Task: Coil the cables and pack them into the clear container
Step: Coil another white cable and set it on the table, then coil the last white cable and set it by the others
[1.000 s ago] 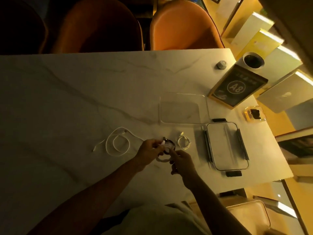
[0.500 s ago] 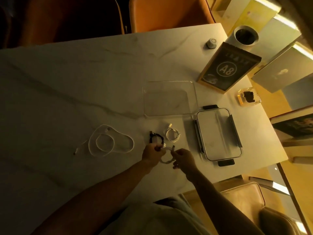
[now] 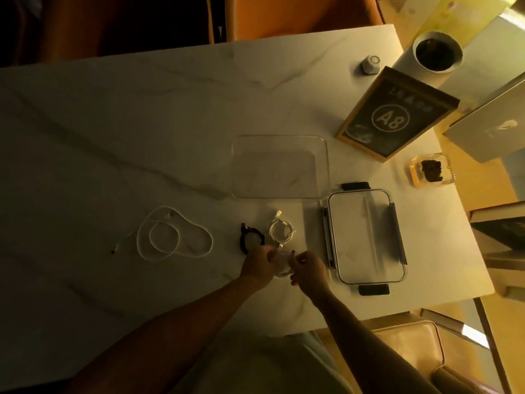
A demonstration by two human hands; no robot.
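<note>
My left hand (image 3: 257, 265) and my right hand (image 3: 309, 270) both grip a small white cable coil (image 3: 281, 264) just above the table's near side. Behind my hands lie a coiled black cable (image 3: 251, 237) and a coiled white cable (image 3: 281, 230) with a loose plug end. Further left a long white cable (image 3: 170, 237) lies in loose loops. The clear container (image 3: 279, 166) stands open and empty behind the coils. Its clear lid (image 3: 366, 236) with dark latches lies to the right.
A marble table (image 3: 113, 137) carries everything. At the back right stand a framed A8 sign (image 3: 395, 115), a small round white object (image 3: 372, 64), a white cylinder (image 3: 437, 52) and a clear ashtray (image 3: 430, 170). Orange chairs (image 3: 298, 15) stand behind.
My hands have drawn slightly nearer with the small white coil, leaving the black coil lying on the table. The camera has tilted downward and shifted.
</note>
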